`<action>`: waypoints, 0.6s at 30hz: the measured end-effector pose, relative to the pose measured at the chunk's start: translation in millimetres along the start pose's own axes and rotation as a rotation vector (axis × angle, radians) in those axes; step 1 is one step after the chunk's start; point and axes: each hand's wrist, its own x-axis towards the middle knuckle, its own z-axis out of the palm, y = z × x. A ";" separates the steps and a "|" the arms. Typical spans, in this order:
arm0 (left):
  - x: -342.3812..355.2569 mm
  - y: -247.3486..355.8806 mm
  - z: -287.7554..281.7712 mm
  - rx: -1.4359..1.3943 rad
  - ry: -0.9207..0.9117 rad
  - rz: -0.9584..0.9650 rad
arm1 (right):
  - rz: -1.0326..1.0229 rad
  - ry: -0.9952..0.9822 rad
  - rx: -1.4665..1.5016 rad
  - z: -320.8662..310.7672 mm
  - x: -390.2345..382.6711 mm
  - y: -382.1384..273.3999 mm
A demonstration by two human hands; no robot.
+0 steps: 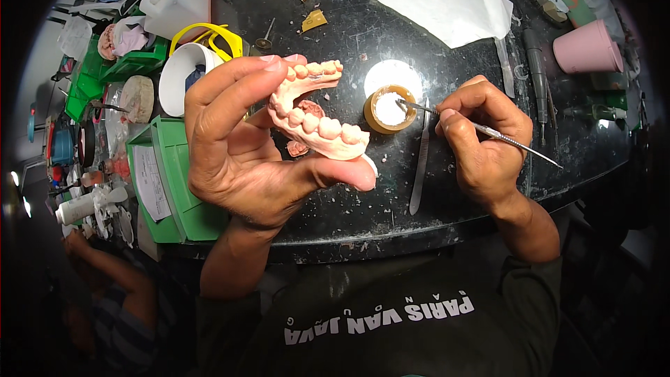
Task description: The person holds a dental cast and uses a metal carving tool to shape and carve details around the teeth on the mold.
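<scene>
Black worktop [384, 199], scuffed and dusted white, fades into shadow at both sides. Of the two hands, the left hand [241, 146] is half open, holding a model [324, 129] above it between thumb and fingers. The right hand [488, 143] pinches a tool [520, 144], its tip at the white powder [389, 108] in a jar [377, 122]; how deep is hard to tell. Fingers and thumb cover parts of the model; the jar hides part of a white disc [392, 75]. Shadow blurs another person's arm [129, 283], lower left. Bare surface lies between the knife [419, 174] and the curved front edge. Horseshoe-shaped and peach-pink, the model bears rounded teeth.
</scene>
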 end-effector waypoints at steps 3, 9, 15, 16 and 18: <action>-0.4 -0.2 -0.6 0.017 0.003 0.016 | -0.008 -0.002 -0.025 2.7 0.8 -0.3; 0.2 2.3 -0.7 0.020 0.000 -0.022 | -0.005 -0.017 -0.035 3.5 1.8 0.2; 0.3 3.3 0.0 0.028 -0.006 -0.005 | 0.019 -0.013 -0.026 3.4 0.9 -1.6; 0.2 2.6 -0.2 0.024 -0.006 0.001 | 0.031 -0.013 -0.029 3.7 0.8 -2.1; -0.2 1.9 0.0 0.019 -0.008 0.007 | 0.021 -0.012 -0.024 4.5 0.8 -1.4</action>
